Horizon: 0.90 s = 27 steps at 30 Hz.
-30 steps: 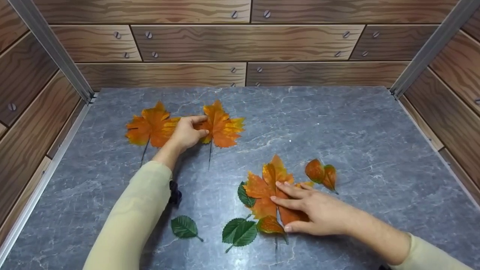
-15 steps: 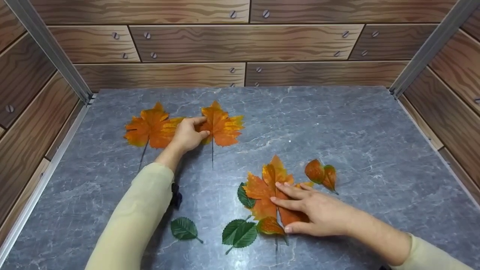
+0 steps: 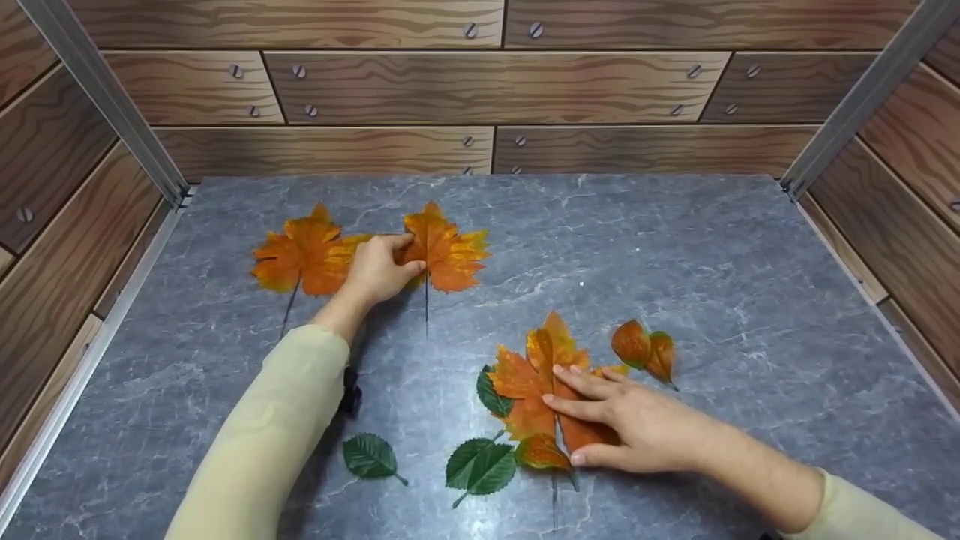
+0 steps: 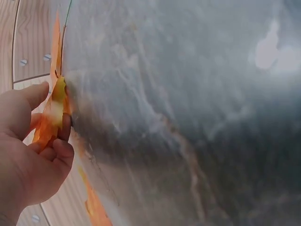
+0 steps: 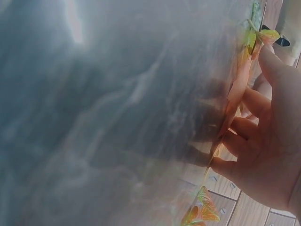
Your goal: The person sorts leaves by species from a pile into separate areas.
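The left hand [image 3: 375,270] pinched the left edge of the top orange leaf [image 3: 451,259] between thumb and fingers, near the back of the surface [image 3: 720,247]. Gripping the edge probably left the stem and most of the face uncovered, so the leaf's angle could be seen and adjusted. The side orange leaf [image 3: 298,256] lay just to its left, its right lobes partly behind that hand.

The right hand [image 3: 649,427] lay with fingers spread over the near orange leaf [image 3: 525,386], likely to keep it flat and steady. A small orange leaf [image 3: 541,452] rested on its lower part, a green leaf [image 3: 491,394] peeked out from under its left side, and a pair of green leaves [image 3: 480,466] lay beside the small one.

Compared with a second earlier, the top leaf had turned slightly, its tip a little left and its stem straighter, and the left hand had moved slightly right; the right hand had stayed put.
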### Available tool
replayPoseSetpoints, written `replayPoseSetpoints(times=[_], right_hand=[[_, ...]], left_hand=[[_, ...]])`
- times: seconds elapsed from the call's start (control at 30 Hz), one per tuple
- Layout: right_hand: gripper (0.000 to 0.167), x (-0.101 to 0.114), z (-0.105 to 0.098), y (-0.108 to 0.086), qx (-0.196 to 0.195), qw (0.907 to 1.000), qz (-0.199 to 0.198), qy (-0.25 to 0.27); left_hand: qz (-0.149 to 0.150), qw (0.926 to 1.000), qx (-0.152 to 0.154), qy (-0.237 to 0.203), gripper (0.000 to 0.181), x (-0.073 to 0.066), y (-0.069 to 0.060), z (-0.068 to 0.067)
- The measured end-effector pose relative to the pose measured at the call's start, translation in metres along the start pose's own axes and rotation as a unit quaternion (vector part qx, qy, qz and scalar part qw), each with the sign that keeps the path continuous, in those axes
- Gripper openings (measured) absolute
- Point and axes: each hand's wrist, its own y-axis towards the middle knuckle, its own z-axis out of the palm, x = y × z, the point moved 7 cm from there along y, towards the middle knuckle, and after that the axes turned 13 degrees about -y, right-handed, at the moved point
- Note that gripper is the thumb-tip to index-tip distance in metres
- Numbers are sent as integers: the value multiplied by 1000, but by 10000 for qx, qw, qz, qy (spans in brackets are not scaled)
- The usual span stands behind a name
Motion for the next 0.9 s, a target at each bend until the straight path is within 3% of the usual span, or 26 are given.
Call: replayPoseSetpoints(times=[0.4, 0.63, 0.77, 0.9], right_hand=[[71, -1, -1, 0, -145, 9998, -72, -128], [71, -1, 0, 0, -163, 9997, -104, -117], [72, -1, 1, 0, -86, 9999, -49, -84], [72, -1, 1, 0, -88, 9999, -49, -128]], left_hand=[[-74, 9970, 576, 502, 74, -16, -12, -2], [-42, 9944, 438, 960, 78, -25, -27, -8], [265, 9863, 691, 1475, 77, -27, -40, -2], [493, 9706, 1191, 2034, 82, -24, -52, 8]])
